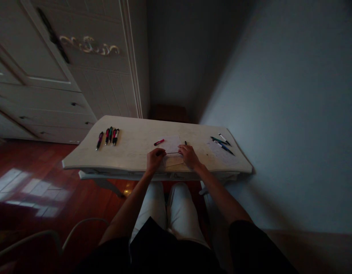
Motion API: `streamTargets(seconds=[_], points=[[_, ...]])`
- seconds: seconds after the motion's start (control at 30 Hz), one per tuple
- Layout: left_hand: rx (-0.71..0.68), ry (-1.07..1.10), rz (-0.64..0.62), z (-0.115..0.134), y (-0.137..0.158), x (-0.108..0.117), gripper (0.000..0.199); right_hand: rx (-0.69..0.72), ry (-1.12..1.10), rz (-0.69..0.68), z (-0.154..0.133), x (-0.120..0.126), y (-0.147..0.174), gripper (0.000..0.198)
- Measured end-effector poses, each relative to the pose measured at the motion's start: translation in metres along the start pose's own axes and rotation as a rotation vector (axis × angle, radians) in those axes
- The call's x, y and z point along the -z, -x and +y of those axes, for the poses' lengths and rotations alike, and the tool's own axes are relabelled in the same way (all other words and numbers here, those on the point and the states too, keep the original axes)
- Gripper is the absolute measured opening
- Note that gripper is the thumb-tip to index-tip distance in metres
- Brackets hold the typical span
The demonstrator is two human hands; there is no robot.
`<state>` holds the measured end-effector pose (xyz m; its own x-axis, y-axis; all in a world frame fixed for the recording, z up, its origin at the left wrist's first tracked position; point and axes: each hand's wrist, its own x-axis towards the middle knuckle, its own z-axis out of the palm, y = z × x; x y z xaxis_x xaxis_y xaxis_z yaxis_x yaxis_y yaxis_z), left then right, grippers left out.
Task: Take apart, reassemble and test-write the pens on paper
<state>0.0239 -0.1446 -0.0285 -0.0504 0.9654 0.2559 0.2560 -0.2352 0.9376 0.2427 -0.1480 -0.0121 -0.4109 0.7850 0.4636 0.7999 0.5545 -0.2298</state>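
Over a sheet of white paper [172,144] near the table's front edge, my two hands hold a thin dark rod that looks like a pen refill [172,153]. My left hand [155,158] pinches its left end between thumb and fingers. At the other end, the fingers of my right hand [188,155] are closed on it. A short pink pen part [159,142] lies on the paper just beyond my left hand. Close to my right fingertips, a small black piece [185,143] shows; its kind is unclear.
Several pens [111,136] are grouped on the left of the white table [136,133]. On the right, more pens [221,142] lie partly on a written sheet [223,153]. A wall [293,133] rises to the right, and a cabinet [107,83] stands behind at left.
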Motion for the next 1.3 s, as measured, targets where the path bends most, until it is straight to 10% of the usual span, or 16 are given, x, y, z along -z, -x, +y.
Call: streamTargets(seconds=[1.0, 1.3], points=[[-0.007, 0.089, -0.033, 0.003, 0.002, 0.000, 0.021, -0.072, -0.064, 0.134, 0.002, 0.005, 0.023, 0.033], [-0.009, 0.128, -0.074, 0.000, 0.001, -0.001, 0.027, -0.039, -0.039, 0.081, -0.021, 0.003, 0.007, 0.011]])
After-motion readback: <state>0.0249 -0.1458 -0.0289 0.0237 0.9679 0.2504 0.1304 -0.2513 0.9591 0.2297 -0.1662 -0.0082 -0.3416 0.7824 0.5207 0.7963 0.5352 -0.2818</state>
